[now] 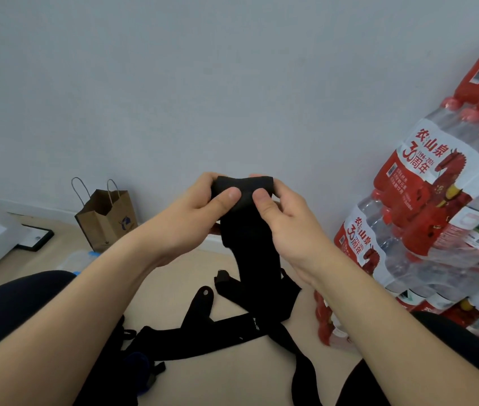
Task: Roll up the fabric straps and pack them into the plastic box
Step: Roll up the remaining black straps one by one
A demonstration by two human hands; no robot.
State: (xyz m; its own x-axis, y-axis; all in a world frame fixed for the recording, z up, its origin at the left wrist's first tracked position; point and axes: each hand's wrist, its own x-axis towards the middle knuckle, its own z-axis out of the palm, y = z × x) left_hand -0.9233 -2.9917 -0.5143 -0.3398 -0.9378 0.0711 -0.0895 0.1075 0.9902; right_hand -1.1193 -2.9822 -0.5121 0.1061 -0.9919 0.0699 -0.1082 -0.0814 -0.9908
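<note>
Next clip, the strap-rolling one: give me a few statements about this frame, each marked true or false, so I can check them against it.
1. Both the left hand and the right hand grip the top end of the same black strap. True.
2. The brown paper bag lies flat on its side. False: it stands upright by the wall.
3. More straps on the floor lie below the hands. True.
4. The bottled-water packs are stacked on the person's left. False: they are on the right.
</note>
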